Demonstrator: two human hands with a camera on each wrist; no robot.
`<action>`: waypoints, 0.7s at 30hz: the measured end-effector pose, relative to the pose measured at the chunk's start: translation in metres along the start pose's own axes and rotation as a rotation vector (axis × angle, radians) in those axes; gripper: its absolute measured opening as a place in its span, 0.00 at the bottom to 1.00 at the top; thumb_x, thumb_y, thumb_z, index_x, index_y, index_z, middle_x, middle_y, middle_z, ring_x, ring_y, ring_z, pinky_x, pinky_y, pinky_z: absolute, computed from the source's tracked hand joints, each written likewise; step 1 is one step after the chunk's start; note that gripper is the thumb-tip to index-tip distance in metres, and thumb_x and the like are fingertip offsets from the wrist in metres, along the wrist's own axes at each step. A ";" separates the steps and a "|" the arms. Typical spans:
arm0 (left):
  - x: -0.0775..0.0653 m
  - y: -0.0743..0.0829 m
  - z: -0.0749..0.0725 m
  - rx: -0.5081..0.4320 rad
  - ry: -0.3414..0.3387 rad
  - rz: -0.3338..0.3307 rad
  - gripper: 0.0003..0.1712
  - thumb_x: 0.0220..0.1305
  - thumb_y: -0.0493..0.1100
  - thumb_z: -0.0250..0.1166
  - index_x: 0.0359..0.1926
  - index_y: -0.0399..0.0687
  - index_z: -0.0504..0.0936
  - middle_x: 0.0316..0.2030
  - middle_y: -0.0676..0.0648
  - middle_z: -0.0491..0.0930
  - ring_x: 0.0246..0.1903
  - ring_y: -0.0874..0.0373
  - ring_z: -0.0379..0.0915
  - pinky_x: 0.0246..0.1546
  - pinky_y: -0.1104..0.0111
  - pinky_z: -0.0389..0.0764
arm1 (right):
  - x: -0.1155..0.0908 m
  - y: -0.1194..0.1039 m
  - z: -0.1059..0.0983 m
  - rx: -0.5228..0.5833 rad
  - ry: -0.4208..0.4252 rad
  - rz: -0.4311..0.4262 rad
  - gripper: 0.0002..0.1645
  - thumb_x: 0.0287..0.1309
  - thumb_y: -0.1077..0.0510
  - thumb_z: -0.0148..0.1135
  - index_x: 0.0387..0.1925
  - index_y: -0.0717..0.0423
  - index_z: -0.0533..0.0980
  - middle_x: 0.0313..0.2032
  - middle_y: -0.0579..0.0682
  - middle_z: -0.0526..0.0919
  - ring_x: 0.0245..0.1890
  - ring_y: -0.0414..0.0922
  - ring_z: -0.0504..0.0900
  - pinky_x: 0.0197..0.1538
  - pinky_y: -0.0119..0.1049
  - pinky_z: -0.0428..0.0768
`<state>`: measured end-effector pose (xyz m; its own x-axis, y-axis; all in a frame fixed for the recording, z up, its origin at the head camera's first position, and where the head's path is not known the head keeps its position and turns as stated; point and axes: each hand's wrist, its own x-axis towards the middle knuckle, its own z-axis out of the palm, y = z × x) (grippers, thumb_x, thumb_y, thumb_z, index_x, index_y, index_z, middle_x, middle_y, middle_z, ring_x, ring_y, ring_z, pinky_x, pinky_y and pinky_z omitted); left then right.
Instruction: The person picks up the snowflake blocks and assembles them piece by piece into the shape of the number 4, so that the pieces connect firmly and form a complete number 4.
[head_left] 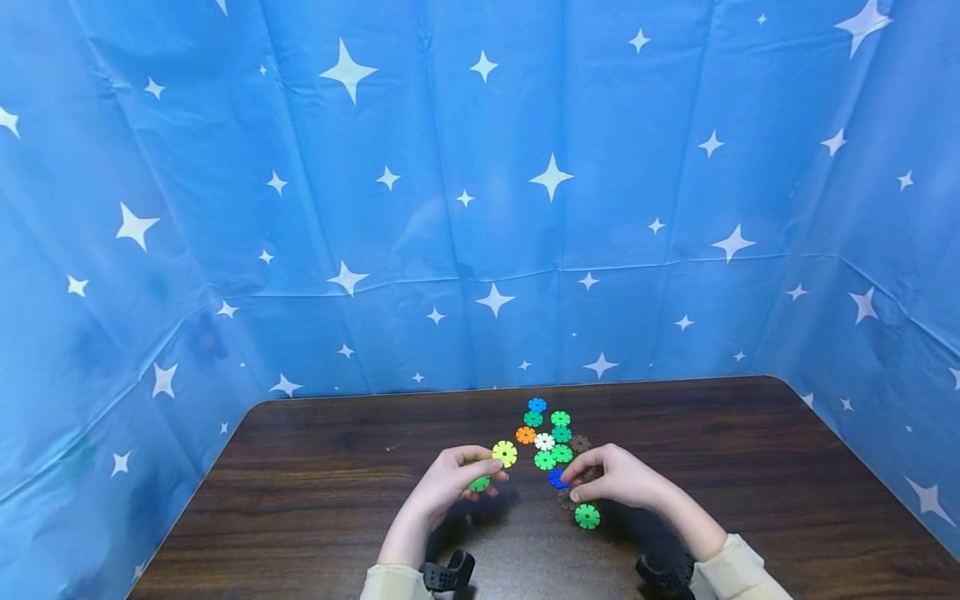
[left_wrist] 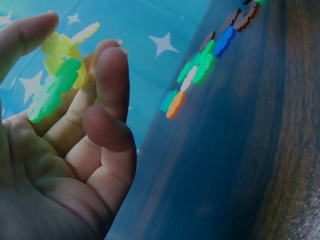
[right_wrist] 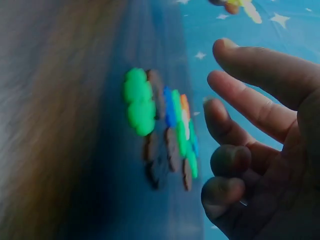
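My left hand (head_left: 450,482) pinches a small cluster of notched plastic discs between thumb and fingers, raised off the table. In it are a yellow disc (head_left: 505,454) and a green disc (left_wrist: 55,92); the left wrist view shows more yellow pieces joined there. My right hand (head_left: 621,478) hovers above the loose discs with its fingers loosely bent, holding nothing in the right wrist view. Nearest its fingertips in the head view are a dark blue disc (head_left: 557,478) and a brown disc (head_left: 566,500), partly hidden. A bright green disc (head_left: 587,517) lies just below that hand.
More loose discs lie mid-table: an orange disc (head_left: 526,435), a white disc (head_left: 544,442), a lighter blue disc (head_left: 537,405), and several green and brown ones. The dark wooden table (head_left: 300,500) meets a blue star-patterned curtain (head_left: 420,217) at its back.
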<state>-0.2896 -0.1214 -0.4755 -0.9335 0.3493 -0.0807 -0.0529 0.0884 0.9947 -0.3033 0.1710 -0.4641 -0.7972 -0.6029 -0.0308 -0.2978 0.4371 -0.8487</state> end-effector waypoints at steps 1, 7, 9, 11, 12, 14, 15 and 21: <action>0.000 0.001 0.000 0.000 0.000 -0.003 0.19 0.66 0.49 0.63 0.47 0.38 0.81 0.36 0.43 0.85 0.29 0.56 0.81 0.24 0.70 0.73 | -0.003 0.002 0.000 -0.025 -0.004 0.000 0.13 0.55 0.61 0.69 0.42 0.61 0.83 0.35 0.51 0.82 0.33 0.44 0.77 0.32 0.35 0.76; -0.001 0.003 0.002 0.002 0.011 -0.019 0.19 0.64 0.49 0.65 0.47 0.38 0.81 0.38 0.39 0.84 0.29 0.56 0.81 0.25 0.70 0.75 | -0.016 0.012 0.001 -0.242 0.024 -0.001 0.12 0.44 0.57 0.76 0.34 0.50 0.83 0.33 0.44 0.77 0.33 0.43 0.74 0.34 0.37 0.73; -0.001 0.003 0.003 0.007 0.013 -0.022 0.20 0.64 0.49 0.65 0.47 0.38 0.81 0.39 0.38 0.84 0.29 0.56 0.81 0.26 0.70 0.75 | -0.018 0.014 0.002 -0.297 0.031 -0.007 0.13 0.41 0.57 0.77 0.32 0.48 0.81 0.32 0.43 0.76 0.32 0.42 0.73 0.34 0.37 0.73; -0.001 0.003 0.003 0.011 0.013 -0.025 0.20 0.64 0.49 0.65 0.47 0.37 0.81 0.40 0.37 0.84 0.29 0.56 0.81 0.26 0.70 0.75 | -0.019 0.015 0.002 -0.332 0.031 -0.008 0.15 0.40 0.56 0.78 0.32 0.47 0.80 0.32 0.43 0.75 0.32 0.42 0.72 0.33 0.37 0.72; -0.001 0.003 0.003 0.012 0.013 -0.026 0.20 0.64 0.49 0.65 0.47 0.37 0.81 0.40 0.37 0.84 0.29 0.56 0.81 0.26 0.70 0.75 | -0.019 0.016 0.002 -0.343 0.030 -0.008 0.16 0.39 0.56 0.78 0.32 0.47 0.80 0.32 0.43 0.74 0.32 0.42 0.71 0.33 0.37 0.72; -0.001 0.003 0.004 0.013 0.014 -0.025 0.20 0.64 0.50 0.65 0.47 0.37 0.81 0.40 0.37 0.84 0.29 0.56 0.81 0.25 0.70 0.75 | -0.020 0.017 0.002 -0.345 0.025 -0.004 0.17 0.39 0.56 0.79 0.32 0.48 0.79 0.32 0.43 0.74 0.31 0.43 0.71 0.32 0.37 0.71; -0.001 0.004 0.004 0.013 0.014 -0.024 0.20 0.64 0.50 0.65 0.47 0.37 0.81 0.40 0.37 0.84 0.29 0.56 0.81 0.25 0.70 0.75 | -0.020 0.017 0.002 -0.341 0.021 -0.001 0.17 0.40 0.55 0.79 0.33 0.48 0.79 0.32 0.44 0.74 0.31 0.43 0.71 0.32 0.38 0.71; 0.000 0.003 0.005 0.011 0.015 -0.021 0.21 0.63 0.50 0.66 0.48 0.37 0.81 0.40 0.37 0.84 0.29 0.56 0.81 0.24 0.70 0.74 | -0.018 0.016 0.005 -0.356 0.005 0.017 0.16 0.42 0.55 0.78 0.34 0.47 0.80 0.31 0.43 0.73 0.30 0.41 0.70 0.31 0.37 0.71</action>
<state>-0.2878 -0.1166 -0.4725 -0.9374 0.3334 -0.1004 -0.0686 0.1060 0.9920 -0.2909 0.1851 -0.4796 -0.8059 -0.5908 -0.0398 -0.4482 0.6525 -0.6110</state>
